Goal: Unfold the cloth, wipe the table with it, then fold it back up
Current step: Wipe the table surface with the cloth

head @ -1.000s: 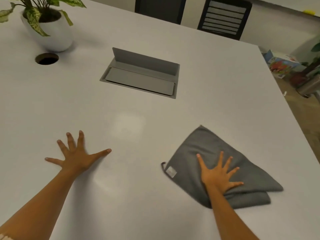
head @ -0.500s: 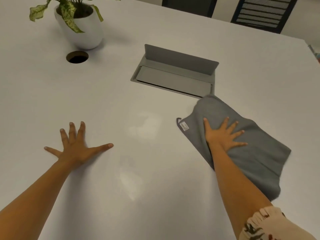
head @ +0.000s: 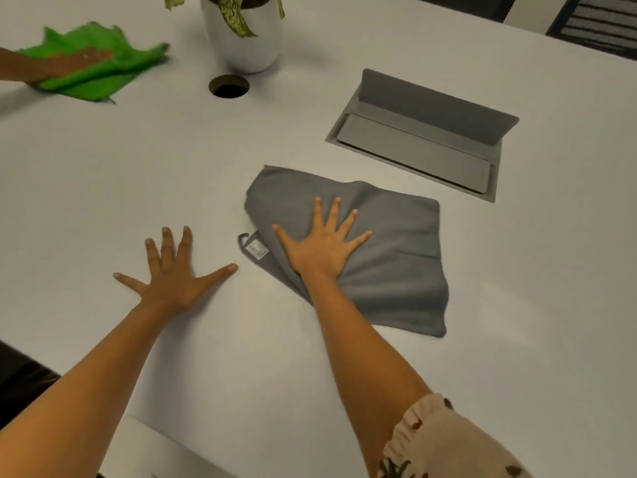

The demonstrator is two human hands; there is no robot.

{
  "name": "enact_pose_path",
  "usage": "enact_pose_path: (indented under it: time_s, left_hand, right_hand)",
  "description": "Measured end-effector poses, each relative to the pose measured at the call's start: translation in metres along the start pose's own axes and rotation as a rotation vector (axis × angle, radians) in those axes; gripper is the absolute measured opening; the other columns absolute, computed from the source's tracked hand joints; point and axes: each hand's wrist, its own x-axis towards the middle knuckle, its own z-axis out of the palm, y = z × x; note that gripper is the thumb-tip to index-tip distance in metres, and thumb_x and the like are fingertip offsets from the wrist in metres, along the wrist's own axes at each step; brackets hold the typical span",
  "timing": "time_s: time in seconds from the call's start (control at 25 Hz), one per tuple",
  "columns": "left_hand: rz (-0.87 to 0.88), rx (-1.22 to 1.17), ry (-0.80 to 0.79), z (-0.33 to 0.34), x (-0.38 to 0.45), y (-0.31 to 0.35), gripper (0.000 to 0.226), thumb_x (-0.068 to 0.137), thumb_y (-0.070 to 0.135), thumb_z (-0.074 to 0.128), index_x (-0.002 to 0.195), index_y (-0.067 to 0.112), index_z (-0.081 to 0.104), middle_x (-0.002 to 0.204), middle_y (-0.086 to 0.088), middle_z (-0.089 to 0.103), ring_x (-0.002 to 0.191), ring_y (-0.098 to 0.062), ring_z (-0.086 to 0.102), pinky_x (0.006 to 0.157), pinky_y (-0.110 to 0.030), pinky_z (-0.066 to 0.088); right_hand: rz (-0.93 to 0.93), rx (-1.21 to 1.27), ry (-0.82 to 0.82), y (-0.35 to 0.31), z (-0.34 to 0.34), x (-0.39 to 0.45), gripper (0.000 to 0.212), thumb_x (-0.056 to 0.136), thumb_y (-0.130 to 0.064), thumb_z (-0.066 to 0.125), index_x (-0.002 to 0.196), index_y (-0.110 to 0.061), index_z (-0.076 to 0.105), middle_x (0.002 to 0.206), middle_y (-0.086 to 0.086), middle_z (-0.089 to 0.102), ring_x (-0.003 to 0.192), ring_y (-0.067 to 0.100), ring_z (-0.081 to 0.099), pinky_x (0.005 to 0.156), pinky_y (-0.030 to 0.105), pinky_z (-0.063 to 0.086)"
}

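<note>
Right hand [head: 322, 248] flat, fingers spread, palm pressing on the grey cloth [head: 389, 257], not gripping it. Cloth lies mid-frame on the white bench [head: 103, 188], partly folded over itself, tag corner toward the left hand. Left hand [head: 172, 276] flat on bare bench just left of the cloth, fingers splayed, holding nothing. Open cable hatch [head: 424, 139] upper right of the cloth, close to it. Plant pot [head: 241, 39] and round grommet hole [head: 228, 86] top centre. Upper left: another person's hand on a green cloth [head: 93, 63].
</note>
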Motion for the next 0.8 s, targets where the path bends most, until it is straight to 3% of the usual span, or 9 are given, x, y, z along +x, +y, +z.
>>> enact_pose_path:
  time_s: [0.4, 0.64, 0.8]
  left_hand:
    - [-0.077, -0.042, 0.04, 0.048, -0.068, 0.019, 0.096, 0.085, 0.075, 0.041, 0.152, 0.041, -0.018, 0.162, 0.002, -0.028, 0.148, -0.025, -0.028, 0.103, -0.079, -0.011]
    - [0.02, -0.03, -0.003, 0.092, -0.138, 0.06, 0.102, 0.082, 0.074, 0.047, 0.152, 0.041, -0.019, 0.161, 0.0, -0.03, 0.147, -0.029, -0.03, 0.102, -0.079, -0.012]
    - [0.154, 0.009, -0.129, 0.109, -0.179, 0.096, 0.114, 0.07, 0.088, 0.043, 0.151, 0.04, -0.021, 0.16, 0.0, -0.032, 0.146, -0.03, -0.031, 0.102, -0.078, -0.013]
  right_hand:
    - [-0.109, 0.054, -0.062, 0.054, -0.003, -0.178, 0.11, 0.07, -0.099, 0.018, 0.159, -0.038, -0.002, 0.169, -0.002, -0.012, 0.155, 0.032, -0.014, 0.115, 0.071, -0.014]
    - [-0.038, 0.092, -0.02, 0.135, -0.02, -0.249, 0.11, 0.068, -0.102, 0.02, 0.159, -0.041, 0.003, 0.17, -0.006, -0.007, 0.156, 0.028, -0.011, 0.117, 0.07, -0.01]
    - [0.093, 0.076, -0.016, 0.215, -0.042, -0.278, 0.113, 0.064, -0.105, 0.02, 0.158, -0.044, -0.001, 0.168, -0.011, -0.011, 0.156, 0.024, -0.014, 0.117, 0.069, -0.012]
